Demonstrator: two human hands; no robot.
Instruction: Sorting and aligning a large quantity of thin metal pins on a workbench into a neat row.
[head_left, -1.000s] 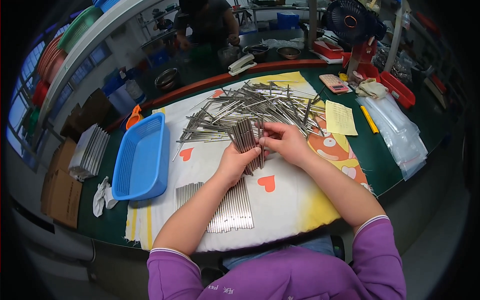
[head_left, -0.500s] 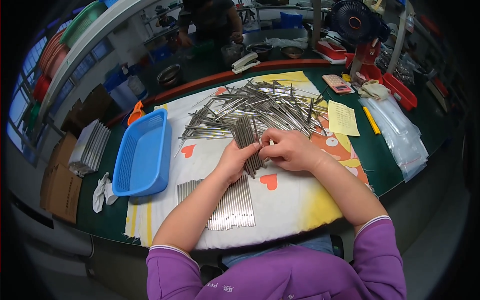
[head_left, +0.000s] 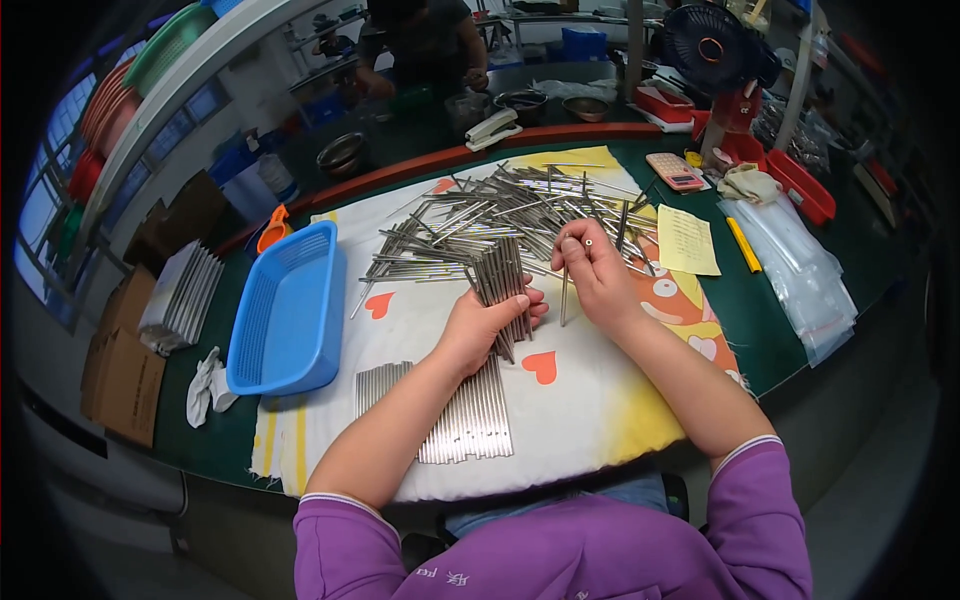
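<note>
A bundle of thin metal tubes (head_left: 497,275) stands slanted in my left hand (head_left: 483,325), thumb across the front and fingertips curled behind. Just to the right, my right hand (head_left: 601,275) pinches a single metal tube (head_left: 564,305) that points downward, apart from the bundle; a small round tube end also shows at its fingers. Beyond both hands lies a loose heap of metal tubes (head_left: 545,200), crossing at many angles. Nearer to me, partly under my left forearm, a flat row of tubes (head_left: 467,415) lies side by side on the white cloth (head_left: 570,420).
A blue plastic basket (head_left: 285,315) stands at the left, with white gloves (head_left: 205,388) beside it. Right of the heap are a yellow paper slip (head_left: 687,240), a pink calculator (head_left: 675,171), a yellow marker (head_left: 743,243) and clear plastic bags (head_left: 795,270). Another person (head_left: 415,45) works across the table.
My right hand has moved away from the bundle, up and slightly right, with a single tube in its fingers. The left hand keeps its bundle, its fingertips now showing behind it.
</note>
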